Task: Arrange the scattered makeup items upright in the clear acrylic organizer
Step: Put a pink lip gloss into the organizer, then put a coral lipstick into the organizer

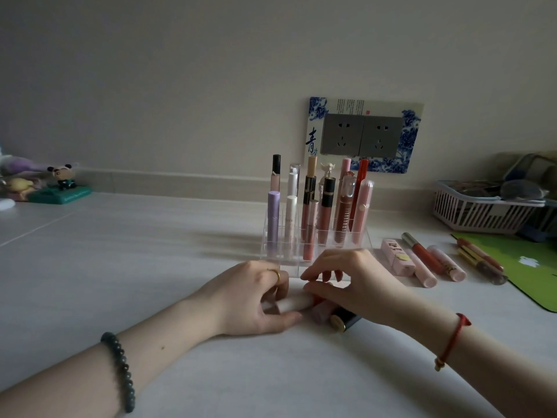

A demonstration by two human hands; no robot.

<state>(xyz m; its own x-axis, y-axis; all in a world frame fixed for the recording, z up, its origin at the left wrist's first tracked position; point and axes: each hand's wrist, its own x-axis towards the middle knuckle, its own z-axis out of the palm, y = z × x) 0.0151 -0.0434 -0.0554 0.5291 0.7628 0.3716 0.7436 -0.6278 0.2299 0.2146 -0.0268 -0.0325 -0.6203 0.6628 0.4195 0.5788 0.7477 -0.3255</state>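
The clear acrylic organizer stands mid-table with several lipsticks and glosses upright in its back and middle cells. Just in front of it my left hand grips a white tube lying on the table. My right hand pinches the reddish end of that tube with fingertips and thumb. A mauve tube and a dark tube with a gold end lie under my right palm. Several more items lie flat to the right: a pink box lipstick, a red gloss and pink tubes.
A green mat covers the right edge, with two pencil-like items on its border. A white slatted basket sits at the back right. Panda and plush figurines stand far left. A wall socket plate is behind the organizer.
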